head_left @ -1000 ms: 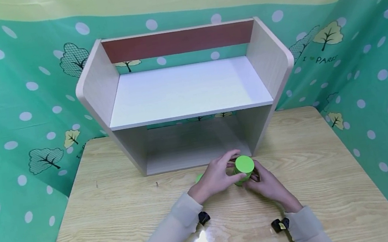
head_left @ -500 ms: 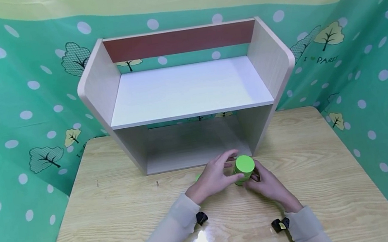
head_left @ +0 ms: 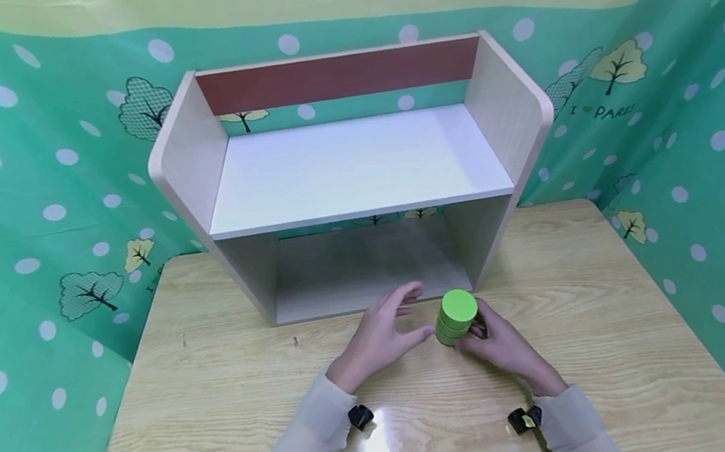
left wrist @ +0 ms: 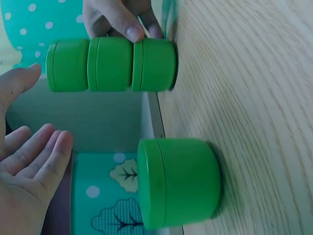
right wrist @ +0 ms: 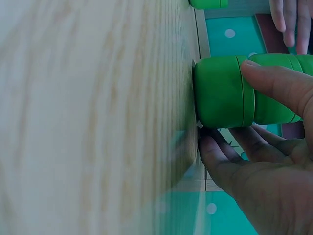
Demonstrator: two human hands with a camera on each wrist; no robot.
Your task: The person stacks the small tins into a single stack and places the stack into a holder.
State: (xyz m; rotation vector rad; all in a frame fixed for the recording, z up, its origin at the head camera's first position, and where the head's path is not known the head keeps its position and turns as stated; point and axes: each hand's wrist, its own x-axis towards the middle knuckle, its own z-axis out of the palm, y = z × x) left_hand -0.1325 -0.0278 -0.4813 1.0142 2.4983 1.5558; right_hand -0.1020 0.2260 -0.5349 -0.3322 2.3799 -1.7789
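Three round green lidded jars (head_left: 457, 307) stand stacked upright on the table in front of the shelf. My right hand (head_left: 501, 342) grips the bottom jar (right wrist: 220, 93), thumb on one side and fingers on the other. To the left of the stack, my left hand (head_left: 376, 341) is held with fingers extended and a gap between it and the jars. In the left wrist view its palm and fingers hold nothing, near the top jar (left wrist: 68, 66). Another green jar (left wrist: 186, 181) stands alone on the table; my left hand hides it in the head view.
A two-level whitish shelf (head_left: 354, 169) with a brown back strip stands behind the hands. The wooden table (head_left: 221, 411) spreads to both sides. A green patterned curtain (head_left: 18, 230) hangs around the back and sides.
My left hand has drawn away from the stack to the left, covering the lone jar that peeked out behind it. The right hand stays at the bottom jar.
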